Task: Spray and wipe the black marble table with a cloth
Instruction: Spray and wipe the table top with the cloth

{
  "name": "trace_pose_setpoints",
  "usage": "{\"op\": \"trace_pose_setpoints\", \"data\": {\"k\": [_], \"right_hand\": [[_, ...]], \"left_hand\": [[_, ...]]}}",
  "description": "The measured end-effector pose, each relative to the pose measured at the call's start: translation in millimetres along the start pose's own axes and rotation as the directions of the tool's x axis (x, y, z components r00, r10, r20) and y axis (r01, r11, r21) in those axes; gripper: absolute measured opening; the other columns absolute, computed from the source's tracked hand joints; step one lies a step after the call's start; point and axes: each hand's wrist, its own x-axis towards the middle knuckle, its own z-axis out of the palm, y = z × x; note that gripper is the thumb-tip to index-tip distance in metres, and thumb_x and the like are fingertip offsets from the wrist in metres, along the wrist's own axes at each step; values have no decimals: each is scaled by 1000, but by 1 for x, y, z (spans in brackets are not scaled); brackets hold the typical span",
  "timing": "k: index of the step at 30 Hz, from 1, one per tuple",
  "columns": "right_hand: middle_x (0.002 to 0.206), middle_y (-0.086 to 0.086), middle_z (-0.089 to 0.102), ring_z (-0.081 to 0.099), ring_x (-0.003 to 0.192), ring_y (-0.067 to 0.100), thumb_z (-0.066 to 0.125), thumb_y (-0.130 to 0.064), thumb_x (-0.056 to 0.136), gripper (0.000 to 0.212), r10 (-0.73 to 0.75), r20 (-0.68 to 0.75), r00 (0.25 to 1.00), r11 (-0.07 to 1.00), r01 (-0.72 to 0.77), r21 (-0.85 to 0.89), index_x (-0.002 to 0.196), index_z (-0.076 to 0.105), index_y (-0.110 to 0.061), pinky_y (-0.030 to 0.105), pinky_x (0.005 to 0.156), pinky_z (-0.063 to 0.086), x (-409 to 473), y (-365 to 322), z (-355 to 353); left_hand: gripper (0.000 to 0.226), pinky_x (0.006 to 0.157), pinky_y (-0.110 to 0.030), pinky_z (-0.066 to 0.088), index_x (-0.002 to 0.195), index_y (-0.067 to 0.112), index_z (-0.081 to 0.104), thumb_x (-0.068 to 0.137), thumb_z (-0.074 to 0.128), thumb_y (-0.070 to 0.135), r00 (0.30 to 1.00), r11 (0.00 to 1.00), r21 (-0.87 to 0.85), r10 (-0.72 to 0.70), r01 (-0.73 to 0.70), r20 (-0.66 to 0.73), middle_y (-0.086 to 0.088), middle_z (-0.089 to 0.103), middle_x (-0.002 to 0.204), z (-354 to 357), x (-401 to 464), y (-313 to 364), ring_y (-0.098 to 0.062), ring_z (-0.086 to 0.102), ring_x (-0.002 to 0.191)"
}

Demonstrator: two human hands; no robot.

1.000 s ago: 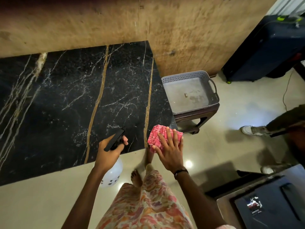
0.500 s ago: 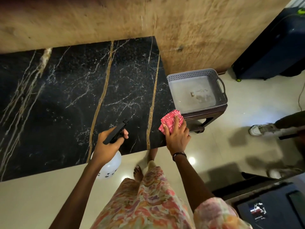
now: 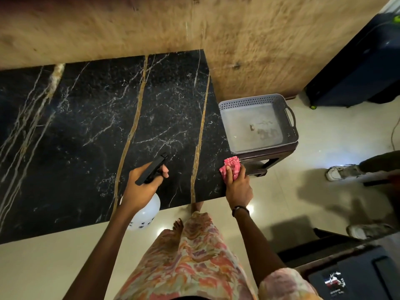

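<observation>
The black marble table (image 3: 91, 131), veined in white and gold, fills the left and middle of the view. My left hand (image 3: 140, 185) grips a spray bottle (image 3: 145, 213) with a white round body and a black trigger head, held over the table's near edge. My right hand (image 3: 237, 187) presses a pink checked cloth (image 3: 232, 166) flat against the table's near right corner, fingers spread on top of it.
A grey plastic basket (image 3: 287, 122) sits on a dark stool (image 3: 270, 156) just right of the table. A brown wall runs behind. Another person's shoe (image 3: 337, 172) and leg stand on the tiled floor at right. A dark suitcase (image 3: 357, 68) is far right.
My right hand slid the cloth away from me along the table's right edge, then settled at the corner. The left hand with the bottle stayed near the front edge.
</observation>
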Motion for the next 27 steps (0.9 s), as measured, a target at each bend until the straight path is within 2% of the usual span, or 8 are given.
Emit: {"op": "trace_pose_setpoints", "data": {"k": [5,9,11,12,14,16,23,27], "right_hand": [[138,20,43,50,114,36,26,-63,93,68,-263,-25,965,962,260,-85,146,30,-20,49,85,51,-39,31,10],[146,18,35,45,123,37,18,-66,94,68,-322,2,947,940,320,-117,147,28,-25,52,94,47,-52,48,9],[144,18,38,48,120,36,16,-66,94,68,-324,11,946,939,323,-122,146,29,-25,50,93,48,-42,44,4],[142,17,41,50,118,36,15,-67,94,69,-335,16,942,932,334,-139,146,31,-24,49,92,48,-35,39,2],[140,18,44,53,115,36,13,-66,94,69,-356,37,934,918,357,-171,145,31,-23,47,90,49,-21,27,-3],[141,18,44,53,115,37,13,-65,94,67,-376,56,925,905,379,-191,145,28,-24,47,90,49,-5,14,-3],[147,22,36,50,120,42,20,-64,92,68,-439,84,895,859,445,-255,147,27,-25,52,92,47,74,-59,11],[146,23,37,50,119,42,30,-59,93,65,-451,62,890,841,448,-304,147,32,-23,51,91,48,126,-108,21]], "left_hand": [[19,52,-9,43,93,-3,64,86,50,-15,1000,1000,-4,-7,7,1,-14,66,84,3,4,6,7,58,50],[18,64,-42,48,93,-1,65,87,52,-11,999,999,-21,-46,46,-4,-5,67,77,1,6,7,7,59,52],[18,66,-49,49,93,-2,65,87,52,-12,998,998,-26,-56,56,-17,-6,69,81,0,10,6,7,59,52],[18,63,-47,49,93,-3,65,86,52,-13,998,998,-25,-53,53,-21,-9,69,82,-1,14,5,7,58,51],[20,58,-19,49,92,-3,65,85,51,-15,999,999,-11,-41,40,-29,-8,69,79,-2,22,4,7,58,51],[19,52,-6,44,92,-6,64,85,51,-17,999,999,-7,-38,38,-36,-12,68,79,-2,32,4,7,58,51],[20,51,-3,41,93,-9,63,84,48,-19,998,998,-58,-27,23,-58,-21,65,86,-1,74,16,5,57,48],[20,51,-3,41,92,-8,64,84,49,-18,997,997,-67,-34,30,-67,-6,67,74,0,103,24,5,57,48]]}}
